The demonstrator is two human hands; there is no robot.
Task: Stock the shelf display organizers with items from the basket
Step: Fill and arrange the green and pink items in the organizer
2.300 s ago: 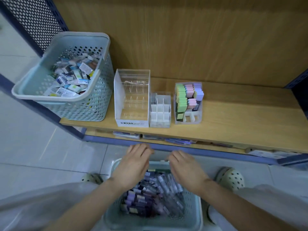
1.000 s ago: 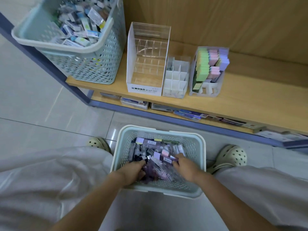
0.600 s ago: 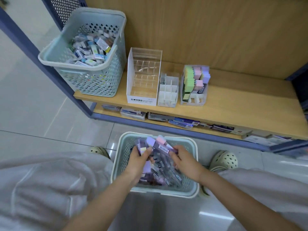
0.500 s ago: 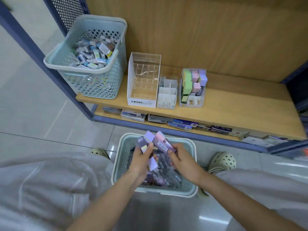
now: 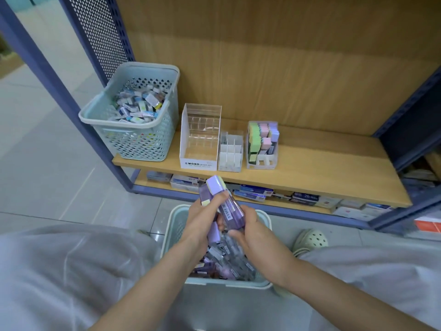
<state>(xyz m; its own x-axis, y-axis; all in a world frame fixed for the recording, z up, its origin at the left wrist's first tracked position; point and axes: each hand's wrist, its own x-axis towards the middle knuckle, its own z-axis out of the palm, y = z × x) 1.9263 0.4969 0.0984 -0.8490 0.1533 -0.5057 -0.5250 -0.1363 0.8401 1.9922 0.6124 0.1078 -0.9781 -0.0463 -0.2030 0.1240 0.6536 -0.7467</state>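
The white front of the clear organizer (image 5: 199, 139) reads "MONO graph MG". The barcode label on the packet (image 5: 230, 211) and the print on the lower boxes (image 5: 305, 198) are too blurred to read.

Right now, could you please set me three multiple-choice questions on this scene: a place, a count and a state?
1. Where is the basket of small boxes?
A. left end of the shelf
B. floor
C. right end of the shelf

2. How many organizers stand on the shelf?
A. two
B. three
C. five

3. What are the left hand and right hand doing?
A. hanging empty
B. resting on the shelf
C. holding purple packs

1 A: it sits left of the organizers.
2 B: clear, white and part-filled ones, side by side.
3 C: both grip the packs.
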